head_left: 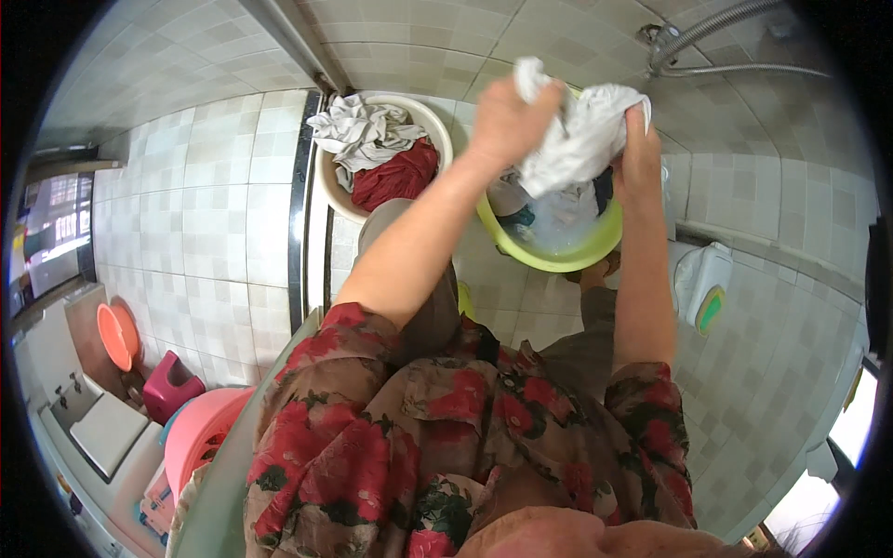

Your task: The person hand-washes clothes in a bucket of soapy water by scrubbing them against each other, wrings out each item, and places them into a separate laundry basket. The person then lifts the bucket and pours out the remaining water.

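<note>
The left hand's grip [513, 121] is curled tight around a bunched end of a white, softly creased cloth [581, 139], while the right hand's grip [638, 167] pinches its opposite edge, thumb and fingers partly hidden by folds. The cloth hangs crumpled between them over a round, lime-green basin with a smooth, thick rim [544, 258], where cloudy, whitish water [563, 234] surrounds dark and grey fabric. Beside it, a round cream basin [327, 191] holds wrinkled pale-grey cloth [367, 130] and folded dark-red cloth [398, 177]. Farther right stands a white object with a rounded green patch [709, 302]; above runs a ribbed metal hose [721, 20] along checkered tile.
</note>
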